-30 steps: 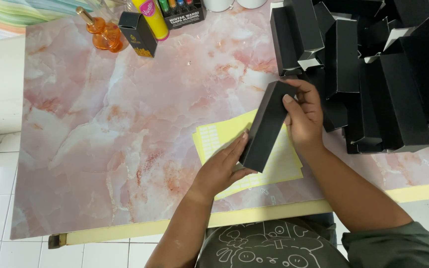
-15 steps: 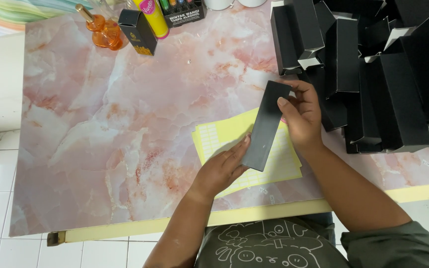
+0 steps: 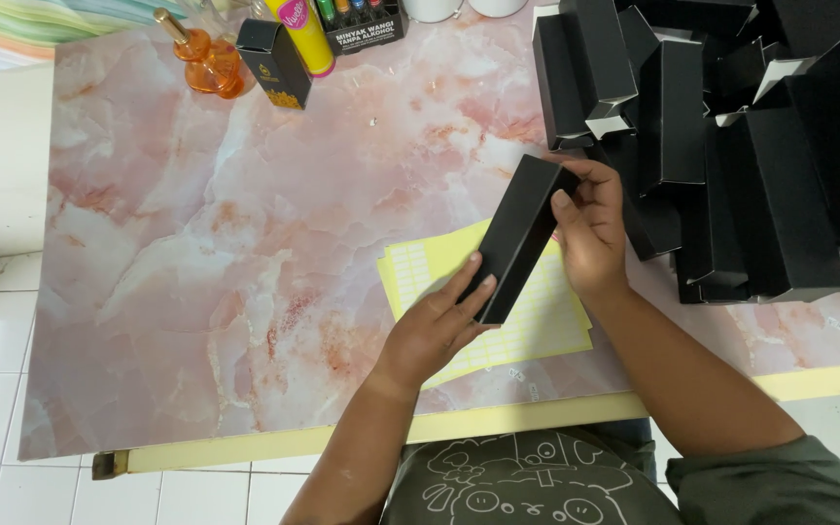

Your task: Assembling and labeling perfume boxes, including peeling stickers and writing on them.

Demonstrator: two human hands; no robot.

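A long black cardboard box (image 3: 517, 238) is held at a slant between both hands above a yellow sheet of small white labels (image 3: 546, 311). My left hand (image 3: 435, 326) grips its lower end with fingers along one side. My right hand (image 3: 590, 228) holds its upper end, thumb pressed on the top flap. The sheet lies flat on the pink marbled table (image 3: 245, 243), partly hidden by the box and my hands.
A pile of several black boxes (image 3: 731, 146) fills the right side of the table. At the back stand an orange glass bottle (image 3: 204, 58), a small black carton (image 3: 274, 63), a yellow tube (image 3: 305, 34) and a tray of small bottles (image 3: 362, 21). White floor tiles lie left.
The box has turned in my hands, from edge-on and flattened to a fuller squared shape. Both hands stayed at its ends over the label sheet.
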